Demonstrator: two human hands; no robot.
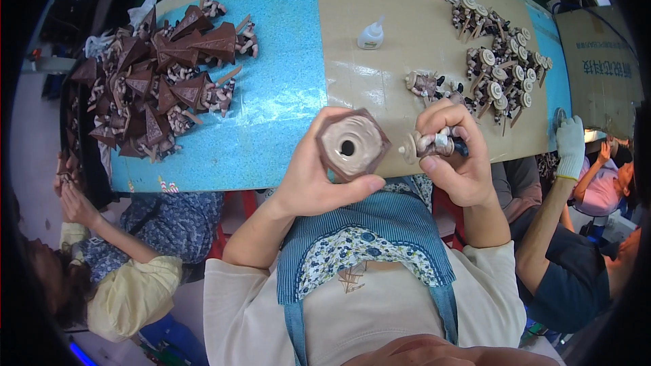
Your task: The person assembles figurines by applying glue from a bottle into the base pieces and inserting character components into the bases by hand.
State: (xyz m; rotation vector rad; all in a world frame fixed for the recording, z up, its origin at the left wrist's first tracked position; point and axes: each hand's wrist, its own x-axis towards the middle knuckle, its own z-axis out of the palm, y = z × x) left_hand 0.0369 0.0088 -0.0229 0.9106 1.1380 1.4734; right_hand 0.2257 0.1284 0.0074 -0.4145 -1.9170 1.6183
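Figurine (437, 145), disc-ended, pinched in half-closed right hand (463, 159); left hand (313, 175) curled around hexagonal brown-sided piece (358, 137), rippled, round-holed.

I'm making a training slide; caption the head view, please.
Left hand holds a holed, brown-sided hexagonal piece; right hand holds a small figurine.

Cream short-sleeved shirt (380, 322), blue striped apron (380, 213), floral panel (371, 249)
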